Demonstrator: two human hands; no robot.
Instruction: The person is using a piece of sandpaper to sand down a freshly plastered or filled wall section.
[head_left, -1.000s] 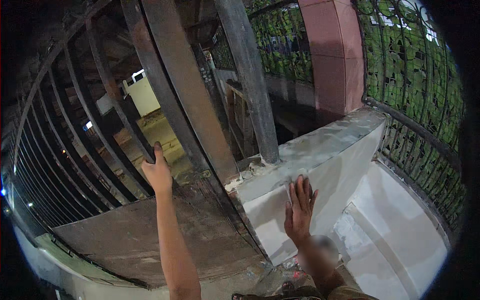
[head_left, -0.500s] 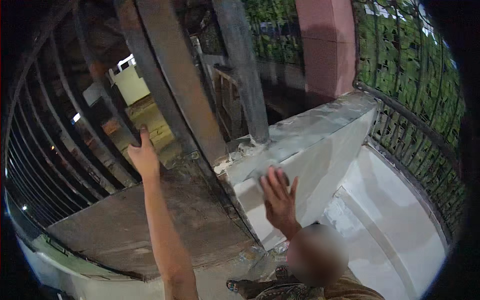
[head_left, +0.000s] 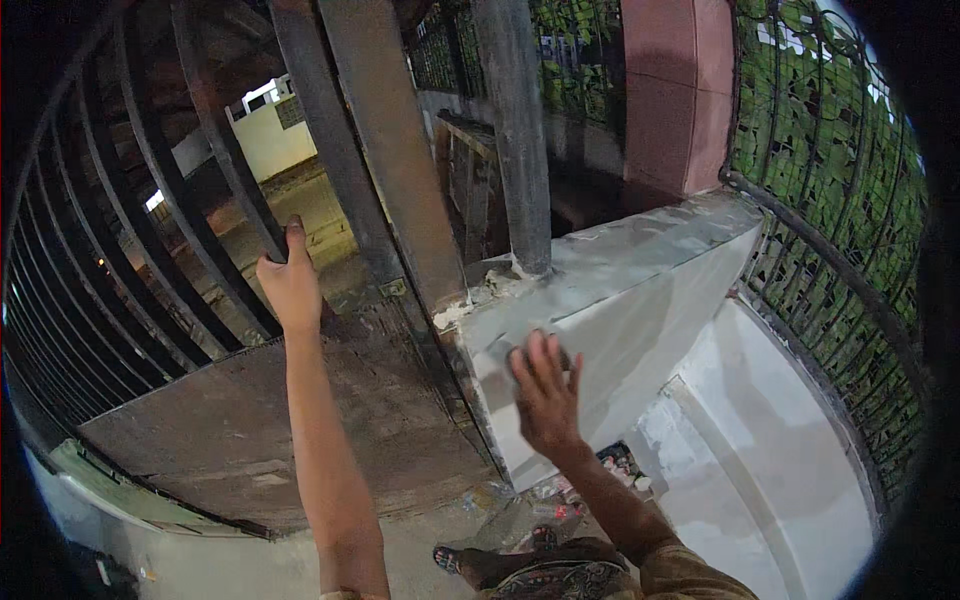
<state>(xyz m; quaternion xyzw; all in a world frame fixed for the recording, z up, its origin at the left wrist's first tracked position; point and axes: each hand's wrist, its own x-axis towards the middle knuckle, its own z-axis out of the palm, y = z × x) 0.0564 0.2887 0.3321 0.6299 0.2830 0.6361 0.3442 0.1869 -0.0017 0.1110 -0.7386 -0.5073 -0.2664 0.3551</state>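
Right hand (head_left: 545, 395) has slid lower-left along the white wall (head_left: 640, 310), fingers spread flat, gripping nothing. Left hand (head_left: 290, 285) clenched round a far-left gate bar (head_left: 235, 185).

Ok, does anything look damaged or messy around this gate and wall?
Yes. The wall is chipped and crumbling at its top corner, beside the gate post. Small litter lies on the ground at the wall's foot, below the right hand.
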